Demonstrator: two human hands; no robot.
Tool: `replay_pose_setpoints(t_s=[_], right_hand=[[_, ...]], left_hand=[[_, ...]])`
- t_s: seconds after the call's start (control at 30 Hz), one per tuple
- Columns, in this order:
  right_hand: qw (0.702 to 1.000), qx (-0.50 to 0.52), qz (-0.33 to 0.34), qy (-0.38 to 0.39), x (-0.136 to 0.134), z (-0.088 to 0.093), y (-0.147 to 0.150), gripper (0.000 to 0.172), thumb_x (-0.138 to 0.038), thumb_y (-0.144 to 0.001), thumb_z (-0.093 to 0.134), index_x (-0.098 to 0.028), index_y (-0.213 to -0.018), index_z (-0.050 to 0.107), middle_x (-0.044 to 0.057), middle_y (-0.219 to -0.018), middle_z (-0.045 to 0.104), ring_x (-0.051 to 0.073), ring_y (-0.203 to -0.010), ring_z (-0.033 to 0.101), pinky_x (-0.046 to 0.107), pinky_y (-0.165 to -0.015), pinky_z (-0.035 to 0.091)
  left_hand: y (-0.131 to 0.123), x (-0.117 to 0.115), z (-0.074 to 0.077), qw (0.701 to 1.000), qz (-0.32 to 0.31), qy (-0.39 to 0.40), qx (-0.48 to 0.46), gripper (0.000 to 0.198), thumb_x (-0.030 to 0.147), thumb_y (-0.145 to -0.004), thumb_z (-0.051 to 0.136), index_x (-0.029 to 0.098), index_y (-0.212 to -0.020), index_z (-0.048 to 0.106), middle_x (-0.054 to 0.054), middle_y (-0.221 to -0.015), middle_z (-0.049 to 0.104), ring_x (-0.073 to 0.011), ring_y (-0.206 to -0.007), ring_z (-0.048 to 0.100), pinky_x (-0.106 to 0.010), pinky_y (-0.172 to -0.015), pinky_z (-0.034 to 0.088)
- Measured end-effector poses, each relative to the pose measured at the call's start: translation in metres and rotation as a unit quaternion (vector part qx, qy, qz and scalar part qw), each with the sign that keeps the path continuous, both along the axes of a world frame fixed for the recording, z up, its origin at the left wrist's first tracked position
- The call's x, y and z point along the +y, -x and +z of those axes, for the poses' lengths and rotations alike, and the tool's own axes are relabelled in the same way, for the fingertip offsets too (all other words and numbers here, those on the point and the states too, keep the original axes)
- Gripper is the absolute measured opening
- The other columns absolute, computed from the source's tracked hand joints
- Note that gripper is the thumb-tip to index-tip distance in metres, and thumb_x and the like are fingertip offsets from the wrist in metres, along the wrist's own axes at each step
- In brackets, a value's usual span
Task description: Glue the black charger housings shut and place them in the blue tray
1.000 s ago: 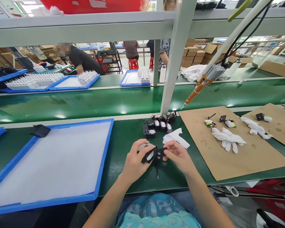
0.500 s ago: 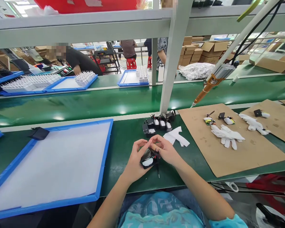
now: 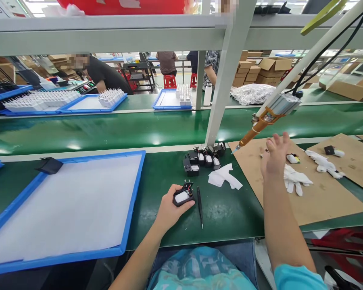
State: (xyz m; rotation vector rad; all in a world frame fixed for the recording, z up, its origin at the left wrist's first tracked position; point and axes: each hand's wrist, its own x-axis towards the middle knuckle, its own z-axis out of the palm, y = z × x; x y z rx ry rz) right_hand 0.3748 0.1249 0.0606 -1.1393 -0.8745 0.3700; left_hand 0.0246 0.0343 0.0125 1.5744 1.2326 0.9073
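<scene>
Nearest on the green bench (image 3: 160,173), one left hand (image 3: 168,207), thumb and fingers closed round a black casing (image 3: 183,197), open side up, presumably so the white part and red wire inside can be seen; just beside it, one slim dark tool (image 3: 200,207), laid lengthwise, likely for easy reach; to the left, one blue-rimmed tray (image 3: 134,201), a black piece (image 3: 50,165) resting across its rim; beyond the held casing, white strips (image 3: 225,177), crossed, and a cluster of similar casings (image 3: 193,167), bunched seemingly to spare bench room; over the brown sheet (image 3: 326,201), one right hand (image 3: 276,155), raised, fingers parted and apparently empty, near the orange-handled tool (image 3: 255,131), which hangs tip down, perhaps to keep the surface free; farther off, a green belt (image 3: 139,131).
</scene>
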Motion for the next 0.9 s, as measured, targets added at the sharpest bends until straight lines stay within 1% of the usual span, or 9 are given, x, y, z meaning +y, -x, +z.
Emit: replay_pose_setpoints(t_s=[0.1, 0.2, 0.27, 0.37, 0.47, 0.6, 0.67, 0.77, 0.9], right_hand=[[0.994, 0.027, 0.106, 0.027, 0.023, -0.004, 0.002, 0.065, -0.045, -0.07, 0.066, -0.034, -0.13, 0.043, 0.011, -0.133, 0.047, 0.024, -0.114, 0.057, 0.043, -0.085, 0.046], [0.981, 0.052, 0.187, 0.027, 0.033, -0.008, 0.02, 0.064, -0.049, -0.067, 0.068, -0.039, -0.126, 0.046, 0.003, -0.129, 0.052, 0.02, -0.107, 0.06, 0.042, -0.087, 0.048], [0.972, 0.077, 0.219, 0.025, 0.035, -0.009, 0.031, 0.06, -0.047, -0.066, 0.07, -0.039, -0.122, 0.049, 0.0, -0.121, 0.055, 0.018, -0.1, 0.06, 0.04, -0.087, 0.048], [0.969, 0.094, 0.226, 0.024, 0.032, -0.008, 0.044, 0.051, -0.042, -0.067, 0.07, -0.036, -0.115, 0.054, -0.001, -0.11, 0.059, 0.014, -0.09, 0.058, 0.035, -0.084, 0.048], [0.97, 0.102, 0.22, 0.021, 0.017, -0.004, 0.058, 0.044, -0.041, -0.071, 0.069, -0.033, -0.113, 0.055, -0.001, -0.103, 0.06, 0.012, -0.082, 0.056, 0.03, -0.077, 0.048], [0.96, 0.126, 0.25, 0.006, -0.022, 0.002, 0.088, 0.04, -0.046, -0.077, 0.063, -0.031, -0.113, 0.056, -0.001, -0.094, 0.056, 0.009, -0.058, 0.048, 0.026, -0.054, 0.042], [0.958, 0.122, 0.261, 0.008, -0.045, 0.004, 0.106, 0.038, -0.047, -0.078, 0.062, -0.03, -0.111, 0.056, 0.0, -0.093, 0.054, 0.007, -0.052, 0.044, 0.025, -0.048, 0.037], [0.951, 0.117, 0.287, 0.008, -0.071, 0.007, 0.133, 0.038, -0.057, -0.079, 0.059, -0.031, -0.106, 0.054, 0.0, -0.092, 0.052, 0.007, -0.049, 0.04, 0.025, -0.043, 0.035], [0.936, 0.144, 0.321, -0.011, -0.084, 0.015, 0.163, 0.042, -0.065, -0.077, 0.057, -0.032, -0.102, 0.052, 0.0, -0.094, 0.052, 0.008, -0.048, 0.041, 0.025, -0.041, 0.035]], left_hand=[[0.0, 0.003, 0.0, 1.0, -0.015, 0.011, -0.023, 0.033, 0.043, -0.082, 0.066, 0.024, -0.102, 0.048, -0.003, -0.113, 0.07, -0.0203, -0.094, 0.068, -0.033, -0.082, 0.054], [0.002, 0.005, -0.003, 1.0, -0.017, 0.005, 0.015, 0.031, 0.044, -0.086, 0.06, 0.025, -0.107, 0.048, -0.004, -0.114, 0.069, -0.0213, -0.096, 0.068, -0.032, -0.078, 0.053], [0.003, 0.006, -0.006, 0.999, -0.012, -0.002, 0.046, 0.031, 0.044, -0.087, 0.059, 0.024, -0.108, 0.048, -0.005, -0.108, 0.07, -0.0216, -0.091, 0.068, -0.031, -0.073, 0.052], [0.003, 0.005, -0.008, 0.998, -0.004, -0.005, 0.065, 0.032, 0.044, -0.086, 0.059, 0.023, -0.108, 0.047, -0.005, -0.102, 0.07, -0.02, -0.082, 0.067, -0.029, -0.066, 0.051], [0.002, 0.004, -0.006, 0.995, 0.007, -0.009, 0.102, 0.027, 0.038, -0.087, 0.055, 0.023, -0.108, 0.044, -0.002, -0.093, 0.068, -0.0172, -0.069, 0.063, -0.028, -0.06, 0.048], [0.001, 0.002, -0.003, 0.991, 0.012, -0.029, 0.133, 0.024, 0.03, -0.086, 0.054, 0.023, -0.107, 0.045, -0.001, -0.09, 0.067, -0.0157, -0.062, 0.06, -0.028, -0.059, 0.047], [0.0, 0.002, -0.004, 0.991, 0.001, -0.044, 0.13, 0.027, 0.031, -0.085, 0.057, 0.023, -0.109, 0.048, -0.002, -0.093, 0.068, -0.0159, -0.064, 0.061, -0.028, -0.061, 0.048], [-0.001, 0.002, -0.007, 0.99, -0.02, -0.069, 0.121, 0.031, 0.03, -0.082, 0.061, 0.024, -0.111, 0.052, -0.003, -0.1, 0.068, -0.0171, -0.075, 0.064, -0.028, -0.065, 0.05], [-0.003, 0.001, -0.009, 0.986, -0.016, -0.107, 0.125, 0.032, 0.025, -0.08, 0.064, 0.023, -0.111, 0.055, -0.004, -0.103, 0.068, -0.0189, -0.086, 0.065, -0.03, -0.073, 0.051]])
